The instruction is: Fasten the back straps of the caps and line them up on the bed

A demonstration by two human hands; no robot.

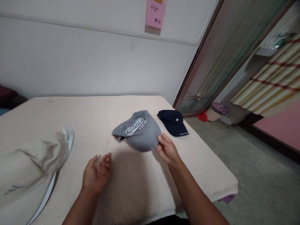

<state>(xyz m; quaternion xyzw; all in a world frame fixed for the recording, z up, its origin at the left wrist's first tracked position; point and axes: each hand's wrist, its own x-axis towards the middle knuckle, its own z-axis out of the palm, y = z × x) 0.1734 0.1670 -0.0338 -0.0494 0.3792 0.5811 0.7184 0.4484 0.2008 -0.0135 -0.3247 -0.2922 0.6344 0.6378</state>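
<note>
A grey baseball cap with white "Always" lettering is held above the bed by my right hand. The thumb and fingers of that hand pinch the edge of its brim, and the crown points left. My left hand is palm up to the left of the cap, touching nothing, its fingers loosely curled and apart. A navy cap with a small white logo lies on the bed beyond my right hand. At the left lies a beige cap with a striped logo and a pale edge.
The bed has a cream textured cover and stands against a white wall. A pink note hangs on the wall. To the right are a sliding door, a striped curtain, a bin and concrete floor.
</note>
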